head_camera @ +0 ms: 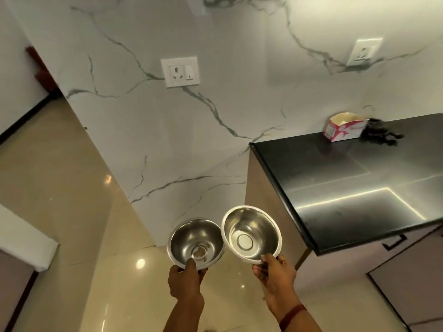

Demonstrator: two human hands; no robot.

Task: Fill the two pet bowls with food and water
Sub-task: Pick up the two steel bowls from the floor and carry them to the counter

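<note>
Two small steel bowls are held up in the air in front of a marble wall, side by side and nearly touching. My left hand (185, 282) pinches the near rim of the left bowl (191, 238), thumb inside; a few brownish bits lie at its bottom. My right hand (275, 275) pinches the near rim of the right bowl (247, 230), which is tilted toward me and looks empty and dry. No water or food container is seen apart from an open carton on the counter.
A black glossy counter (347, 188) juts out at the right, its corner close to the right bowl. On its far end stand an open pink-and-white carton (344, 129) and a dark tangled object (381, 134). Cabinet fronts sit below the counter. Beige tiled floor (60, 188) spreads left.
</note>
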